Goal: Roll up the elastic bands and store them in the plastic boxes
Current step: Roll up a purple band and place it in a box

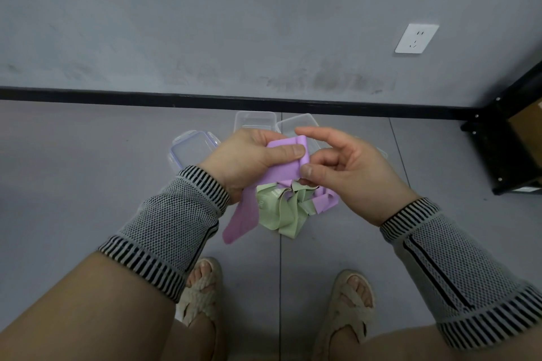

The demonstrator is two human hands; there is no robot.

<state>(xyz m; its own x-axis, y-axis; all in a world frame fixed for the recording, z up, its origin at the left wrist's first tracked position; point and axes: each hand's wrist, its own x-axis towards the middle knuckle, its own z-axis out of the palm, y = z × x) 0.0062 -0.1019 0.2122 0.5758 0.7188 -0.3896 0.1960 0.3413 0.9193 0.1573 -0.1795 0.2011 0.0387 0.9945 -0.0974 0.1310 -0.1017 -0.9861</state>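
Left hand (249, 158) grips purple band (286, 163), thumb pressing rolled end; right hand (346, 173) pinches roll's right edge; green band (278, 208) on floor (88, 170) beneath; clear boxes (255, 120) farther back.

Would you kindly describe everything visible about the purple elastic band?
The purple elastic band is a flat, matte, stretchy-looking strip. Its upper end is folded over into the start of a roll, pinched by the left hand and touched by the right hand. The loose tail hangs down toward the floor beside a green band.
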